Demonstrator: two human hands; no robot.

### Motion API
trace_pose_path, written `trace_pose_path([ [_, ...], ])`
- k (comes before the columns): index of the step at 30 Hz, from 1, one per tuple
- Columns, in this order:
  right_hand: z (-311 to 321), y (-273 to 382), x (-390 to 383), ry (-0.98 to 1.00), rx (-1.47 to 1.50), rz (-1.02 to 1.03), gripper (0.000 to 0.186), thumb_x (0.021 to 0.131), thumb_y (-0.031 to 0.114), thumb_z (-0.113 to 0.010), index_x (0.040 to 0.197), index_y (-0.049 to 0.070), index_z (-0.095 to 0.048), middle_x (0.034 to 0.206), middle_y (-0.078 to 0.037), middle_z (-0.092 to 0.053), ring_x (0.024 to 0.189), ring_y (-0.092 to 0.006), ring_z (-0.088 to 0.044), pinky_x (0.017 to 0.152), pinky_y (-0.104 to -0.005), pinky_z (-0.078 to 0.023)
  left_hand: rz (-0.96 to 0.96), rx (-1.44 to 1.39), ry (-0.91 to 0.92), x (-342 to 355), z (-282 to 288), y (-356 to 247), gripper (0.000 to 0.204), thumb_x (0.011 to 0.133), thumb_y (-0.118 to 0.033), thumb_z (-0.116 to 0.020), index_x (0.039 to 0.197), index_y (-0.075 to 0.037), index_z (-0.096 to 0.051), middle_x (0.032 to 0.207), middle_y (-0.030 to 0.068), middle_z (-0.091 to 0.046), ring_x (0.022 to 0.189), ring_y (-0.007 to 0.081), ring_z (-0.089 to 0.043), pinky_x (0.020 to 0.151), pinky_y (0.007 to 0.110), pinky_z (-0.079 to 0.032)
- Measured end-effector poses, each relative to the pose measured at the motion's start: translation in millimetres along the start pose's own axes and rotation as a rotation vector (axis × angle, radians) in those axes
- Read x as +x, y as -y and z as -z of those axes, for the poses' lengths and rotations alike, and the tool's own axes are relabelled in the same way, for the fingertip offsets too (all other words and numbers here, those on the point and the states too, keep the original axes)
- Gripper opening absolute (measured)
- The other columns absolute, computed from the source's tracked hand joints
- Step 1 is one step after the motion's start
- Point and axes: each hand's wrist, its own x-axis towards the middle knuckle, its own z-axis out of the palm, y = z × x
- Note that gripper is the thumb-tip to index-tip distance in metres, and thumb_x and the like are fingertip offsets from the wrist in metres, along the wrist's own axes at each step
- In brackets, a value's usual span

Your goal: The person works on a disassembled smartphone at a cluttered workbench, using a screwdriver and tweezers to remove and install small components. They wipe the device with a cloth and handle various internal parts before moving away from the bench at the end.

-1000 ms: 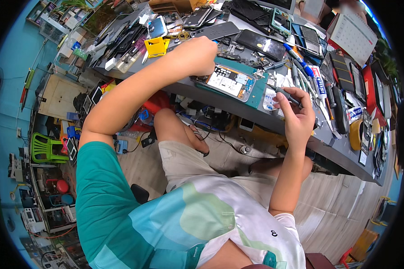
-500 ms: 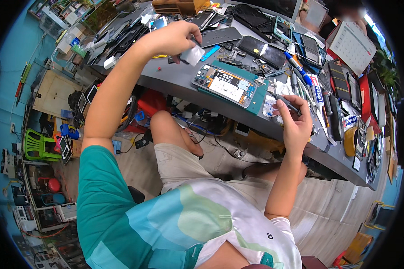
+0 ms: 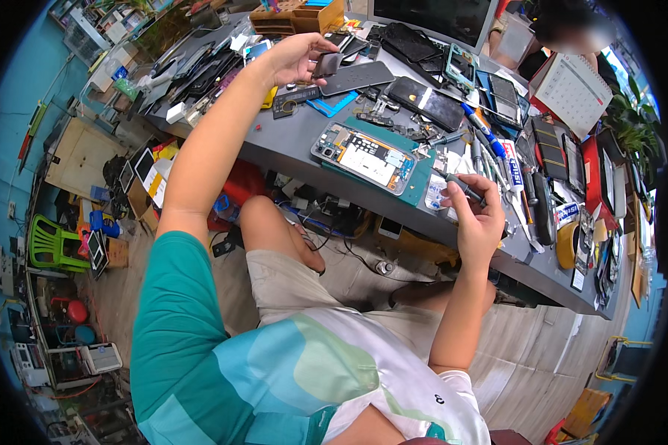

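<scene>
The left hand [image 3: 297, 62] is raised over the far left part of the desk [image 3: 280, 139], its fingers closed on a small dark flat piece [image 3: 326, 65]; what the piece is, I cannot tell. The right hand [image 3: 479, 221] is at the near edge, gripping a dark pen-like tool [image 3: 465, 190] between thumb and fingers. Between the hands, an opened phone [image 3: 366, 158] lies with its insides facing up, partly on a green mat [image 3: 421, 184], its left end beyond the mat. The tool is just to the right of the mat, apart from the phone. Below the left hand lie a black battery-like slab [image 3: 295, 102] and a blue frame [image 3: 332, 104], near a grey back cover [image 3: 358, 78]. A black phone [image 3: 425, 103] lies behind the mat. To the right are a blue marker [image 3: 484, 130], a tube [image 3: 513, 167] and a yellow roll [image 3: 567, 246].
</scene>
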Motion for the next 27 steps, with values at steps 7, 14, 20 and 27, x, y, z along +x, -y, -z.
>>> trace_pose_path([
  [7,0.4,-0.2,0.0,-0.001,-0.028,-0.009,0.026,0.106,0.002,-0.084,0.127,-0.006,-0.071,0.118,-0.013,-0.077,0.097,-0.0184,-0.081,0.082,-0.031,-0.068,-0.099,0.062,0.05,17.8,-4.4,20.2,0.029,0.103,-0.042,-0.087,0.118,-0.022,-0.073,0.087,-0.0096,-0.064,0.08,0.0049,-0.058,0.074,0.032,-0.046],
  [14,0.2,-1.5,0.0,-0.001,-0.011,-0.011,0.026,0.106,0.002,-0.084,0.127,-0.006,-0.071,0.118,-0.012,-0.077,0.096,-0.018,-0.081,0.081,-0.0308,-0.068,-0.074,-0.019,-0.007,9.5,-19.3,15.6,0.024,0.095,-0.03,-0.089,0.102,-0.016,-0.071,0.082,-0.0079,-0.061,0.078,0.0092,-0.058,0.066,0.032,-0.046],
  [20,-0.1,-2.6,0.3,-0.002,-0.004,0.0,0.025,0.106,0.002,-0.084,0.127,-0.006,-0.071,0.118,-0.012,-0.076,0.097,-0.0184,-0.081,0.081,-0.0314,-0.069,-0.088,-0.007,0.002,8.7,-19.7,17.6,0.021,0.105,-0.025,-0.076,0.12,-0.012,-0.075,0.098,-0.0037,-0.07,0.087,0.0122,-0.069,0.066,0.033,-0.055],
  [27,-0.4,-2.2,0.0,-0.003,-0.011,-0.001,0.025,0.106,0.002,-0.083,0.127,-0.006,-0.071,0.119,-0.012,-0.075,0.098,-0.0186,-0.081,0.081,-0.0318,-0.07,-0.107,-0.075,0.071,9.4,-18.6,19.5,0.045,0.107,-0.003,-0.063,0.151,-0.001,-0.07,0.127,0.0115,-0.075,0.107,0.0206,-0.08,0.091,0.048,-0.074],
])
